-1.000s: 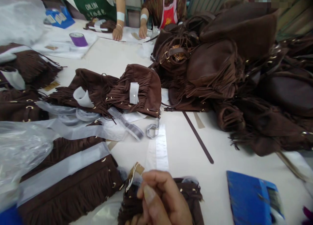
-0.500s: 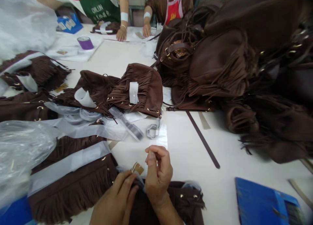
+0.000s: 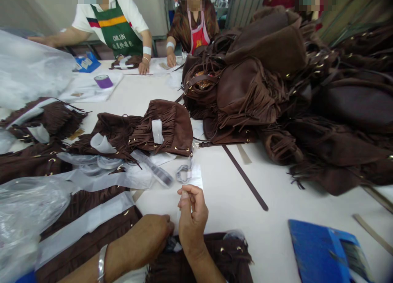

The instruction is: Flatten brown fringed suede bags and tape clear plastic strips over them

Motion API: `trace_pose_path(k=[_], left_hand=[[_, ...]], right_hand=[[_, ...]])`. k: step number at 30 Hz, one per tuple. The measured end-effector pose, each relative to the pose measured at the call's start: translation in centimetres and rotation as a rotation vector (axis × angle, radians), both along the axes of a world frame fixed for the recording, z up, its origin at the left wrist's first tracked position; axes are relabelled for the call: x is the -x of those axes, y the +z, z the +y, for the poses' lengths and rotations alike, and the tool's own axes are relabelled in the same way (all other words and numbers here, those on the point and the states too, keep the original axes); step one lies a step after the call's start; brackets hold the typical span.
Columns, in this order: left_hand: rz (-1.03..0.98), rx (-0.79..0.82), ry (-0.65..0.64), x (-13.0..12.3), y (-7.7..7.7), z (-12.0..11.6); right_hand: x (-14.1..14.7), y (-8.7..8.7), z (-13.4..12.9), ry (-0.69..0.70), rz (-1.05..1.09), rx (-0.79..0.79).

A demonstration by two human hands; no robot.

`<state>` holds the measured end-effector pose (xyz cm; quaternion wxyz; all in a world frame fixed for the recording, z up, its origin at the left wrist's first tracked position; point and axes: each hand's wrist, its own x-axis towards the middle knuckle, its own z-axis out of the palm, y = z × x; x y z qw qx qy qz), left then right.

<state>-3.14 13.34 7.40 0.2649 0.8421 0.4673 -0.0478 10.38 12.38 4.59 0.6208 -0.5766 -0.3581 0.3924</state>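
A brown fringed bag (image 3: 227, 254) with gold eyelets lies at the near edge, below both my hands. My left hand (image 3: 147, 236), a silver bangle at its wrist, is closed over the bag's left end with its fingertips curled under. What those fingers hold is hidden. Close by on the right, my right hand (image 3: 193, 213) is raised above the bag, thumb pressed to curled fingers; anything in that pinch is too small to make out. Some clear plastic wrap (image 3: 173, 245) shows on the bag between the hands.
Wrapped fringed bags (image 3: 167, 127) lie to the left and middle. A large heap of brown bags (image 3: 245, 86) fills the right. A blue holder (image 3: 319, 250), a loose strap (image 3: 245, 178) and purple tape (image 3: 103, 81) are on the table (image 3: 215, 205). Two people work across it.
My left hand has turned over and its fingers have curled inward; the tan tag with white string beside it is now out of sight. My right hand keeps its pinch. The view has tilted up.
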Motion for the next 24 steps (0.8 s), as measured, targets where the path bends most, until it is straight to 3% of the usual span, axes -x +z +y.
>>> trace_pose_path(k=[3, 8, 11, 17, 20, 24], left_hand=[[-0.049, 0.094, -0.021, 0.3, -0.3, -0.9], [-0.344, -0.023, 0.389, 1.3, -1.2, -2.3], [-0.392, -0.048, 0.548, 1.7, -1.7, -2.5], [-0.378, -0.017, 0.498, 1.9, -2.6, -2.5], [-0.322, -0.171, 0.474, 1.9, -3.4, -2.8], [-0.200, -0.281, 0.385, 1.9, -4.4, -3.4]], right_hand=[[-0.2, 0.2, 0.1, 0.004, 0.039, 0.034], [-0.4, 0.1, 0.4, -0.010, 0.074, 0.082], [-0.5, 0.3, 0.6, 0.099, 0.045, 0.126], [-0.2, 0.8, 0.5, 0.492, -0.042, 0.224], [-0.1, 0.8, 0.5, 0.574, -0.132, 0.281], [0.0, 0.7, 0.7, 0.564, -0.124, 0.341]])
